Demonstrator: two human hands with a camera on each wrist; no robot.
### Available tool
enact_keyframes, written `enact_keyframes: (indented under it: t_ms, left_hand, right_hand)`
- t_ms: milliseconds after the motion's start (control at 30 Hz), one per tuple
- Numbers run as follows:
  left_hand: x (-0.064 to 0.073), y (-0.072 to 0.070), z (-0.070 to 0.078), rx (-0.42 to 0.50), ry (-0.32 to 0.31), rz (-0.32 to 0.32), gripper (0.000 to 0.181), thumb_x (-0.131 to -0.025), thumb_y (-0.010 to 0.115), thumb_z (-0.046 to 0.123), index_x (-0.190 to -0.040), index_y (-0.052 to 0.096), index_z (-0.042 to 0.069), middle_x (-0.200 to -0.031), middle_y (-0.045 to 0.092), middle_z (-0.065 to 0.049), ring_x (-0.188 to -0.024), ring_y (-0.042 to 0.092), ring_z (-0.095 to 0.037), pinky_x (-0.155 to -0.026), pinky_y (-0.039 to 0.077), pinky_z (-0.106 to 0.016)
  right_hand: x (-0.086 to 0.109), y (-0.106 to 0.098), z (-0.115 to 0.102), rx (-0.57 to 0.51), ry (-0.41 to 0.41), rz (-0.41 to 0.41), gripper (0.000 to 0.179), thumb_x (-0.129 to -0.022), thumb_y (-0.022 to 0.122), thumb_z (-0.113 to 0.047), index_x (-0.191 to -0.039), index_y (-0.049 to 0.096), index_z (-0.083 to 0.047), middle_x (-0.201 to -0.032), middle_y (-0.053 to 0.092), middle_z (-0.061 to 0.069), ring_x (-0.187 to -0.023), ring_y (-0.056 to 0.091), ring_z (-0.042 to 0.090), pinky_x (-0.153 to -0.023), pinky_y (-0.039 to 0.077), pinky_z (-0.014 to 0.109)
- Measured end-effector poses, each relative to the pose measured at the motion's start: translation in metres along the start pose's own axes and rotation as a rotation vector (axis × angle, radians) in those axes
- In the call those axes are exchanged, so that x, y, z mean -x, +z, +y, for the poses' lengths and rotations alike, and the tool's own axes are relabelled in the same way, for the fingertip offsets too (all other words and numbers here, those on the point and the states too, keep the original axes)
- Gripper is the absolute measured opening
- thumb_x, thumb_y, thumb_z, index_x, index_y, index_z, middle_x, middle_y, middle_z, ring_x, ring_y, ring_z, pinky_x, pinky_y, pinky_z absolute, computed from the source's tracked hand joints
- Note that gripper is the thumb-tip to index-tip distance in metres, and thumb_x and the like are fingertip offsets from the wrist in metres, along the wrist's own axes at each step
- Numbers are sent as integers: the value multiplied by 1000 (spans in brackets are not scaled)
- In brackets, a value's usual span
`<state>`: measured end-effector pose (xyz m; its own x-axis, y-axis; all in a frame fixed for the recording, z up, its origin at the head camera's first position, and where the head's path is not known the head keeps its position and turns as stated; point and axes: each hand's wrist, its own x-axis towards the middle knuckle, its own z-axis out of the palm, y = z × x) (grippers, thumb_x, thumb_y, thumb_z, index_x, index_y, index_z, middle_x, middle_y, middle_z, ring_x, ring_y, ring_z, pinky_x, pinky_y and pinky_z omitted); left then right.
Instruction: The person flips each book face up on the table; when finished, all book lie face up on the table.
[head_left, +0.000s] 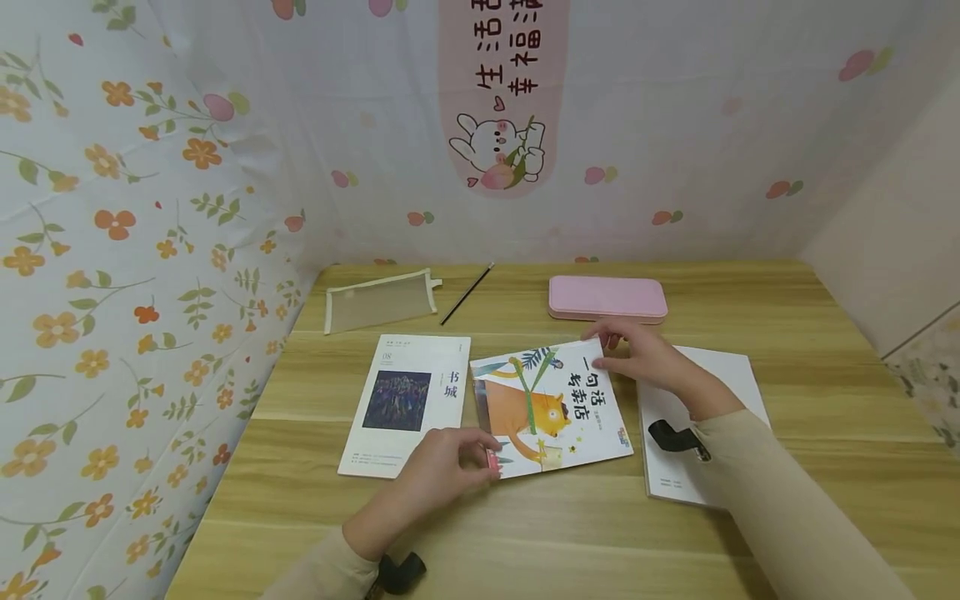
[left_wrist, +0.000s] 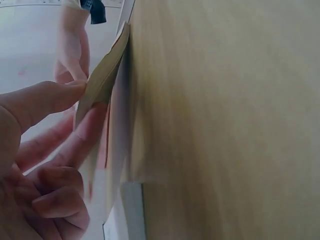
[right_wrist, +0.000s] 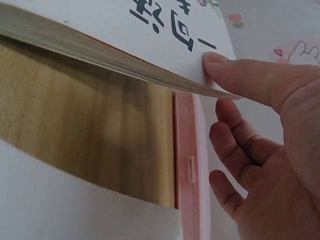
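Note:
A picture book (head_left: 536, 408) with an orange cat-like animal on its white cover is held at opposite corners, tilted a little off the table. At its near left corner my left hand (head_left: 446, 467) pinches the book between thumb and fingers. My right hand (head_left: 648, 358) grips the far right corner, thumb on the cover. The right wrist view shows the page edges of the book (right_wrist: 125, 55) raised above the wood. Seen edge-on in the left wrist view, the book (left_wrist: 102, 75) bends slightly near my left thumb.
Left of the picture book lies a white book (head_left: 405, 354) with a dark square picture. A white book (head_left: 720, 367) lies partly under my right forearm. Behind are a pink pencil case (head_left: 607, 296), a black pencil (head_left: 467, 294) and a mesh pouch (head_left: 382, 304).

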<state>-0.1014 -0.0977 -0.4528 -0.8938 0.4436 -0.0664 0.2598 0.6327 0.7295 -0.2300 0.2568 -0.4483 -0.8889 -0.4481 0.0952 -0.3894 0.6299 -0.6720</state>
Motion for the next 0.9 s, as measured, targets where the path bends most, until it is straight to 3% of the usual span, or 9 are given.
enact_keyframes:
  t_ms: [200, 333, 500, 667, 733, 900]
  left_hand:
    - [0, 7, -4, 52, -27, -84, 22, -82, 85, 19, -103, 77, 15, -72, 71, 15, -68, 58, 2, -69, 45, -21]
    - [-1, 12, -7, 59, -12, -122, 23, -80, 87, 19, -100, 77, 15, -68, 70, 14, -67, 59, 4, -69, 47, -20]
    - [-3, 10, -5, 10, -7, -141, 21, -80, 87, 21, -99, 79, 18, -64, 67, 16, -63, 58, 4, -63, 45, -20]
    - [-14, -1, -2, -67, -23, -180, 15, -84, 84, 22, -98, 79, 20, -63, 64, 16, -59, 54, 1, -58, 42, -21]
    - [-21, -9, -2, -107, -21, -162, 13, -87, 82, 21, -99, 79, 18, -68, 66, 14, -63, 55, -1, -61, 44, -23]
    - [-43, -28, -13, -281, -62, -10, 17, -86, 81, 17, -103, 80, 18, -95, 72, 3, -88, 66, -16, -74, 53, -35]
  right_hand:
    - [-4, 15, 6, 52, -18, -67, 37, -88, 81, -8, -122, 70, -14, -99, 65, 3, -92, 57, 21, -84, 50, 38]
    - [-1, 21, 4, 161, 32, -107, 40, -89, 81, -13, -128, 71, -17, -113, 70, 6, -103, 60, 25, -94, 45, 49]
    - [6, 24, -4, 274, 60, -87, 44, -87, 84, -18, -129, 73, -19, -133, 66, 13, -128, 56, 38, -104, 29, 65]
    - [20, 24, -12, 295, 93, -71, 42, -83, 87, -21, -124, 75, -19, -128, 67, 12, -126, 56, 37, -107, 26, 68]
    - [28, 24, -16, 289, 104, -80, 42, -82, 88, -20, -122, 76, -19, -128, 67, 12, -126, 57, 37, -108, 24, 70]
    - [47, 25, -25, 299, 108, -116, 43, -77, 92, -22, -117, 77, -22, -127, 70, 6, -125, 59, 33, -108, 22, 71]
